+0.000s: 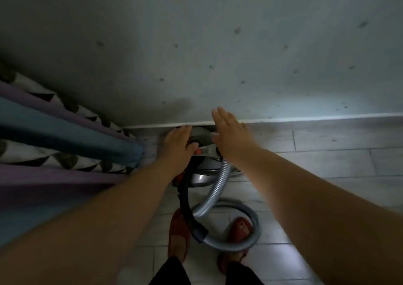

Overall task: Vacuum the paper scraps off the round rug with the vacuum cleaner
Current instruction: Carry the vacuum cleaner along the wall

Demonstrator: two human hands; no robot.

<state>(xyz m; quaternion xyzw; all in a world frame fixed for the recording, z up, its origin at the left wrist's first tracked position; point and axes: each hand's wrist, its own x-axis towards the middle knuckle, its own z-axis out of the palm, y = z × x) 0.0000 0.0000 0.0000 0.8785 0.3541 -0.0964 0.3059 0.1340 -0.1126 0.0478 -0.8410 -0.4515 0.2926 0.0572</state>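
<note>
Arms (113,219) reach down. Right hand (231,133) flat, fingers straight, wide. Left hand (177,142) rests on shiny round vacuum cleaner (200,178), frame middle, by wall (218,44); grip unclear. Ribbed grey hose (220,183) loops by red shoes (177,236).

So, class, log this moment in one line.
vacuum cleaner: by wall | left hand: on its top, grip unclear | right hand: open above | hose: coiled

The wall (218,44) stands straight ahead of you, just behind the vacuum cleaner (200,176); curtains (65,130) crowd your left, and the hose (220,186) loops low on the floor (327,164), which lies open to your right.
</note>
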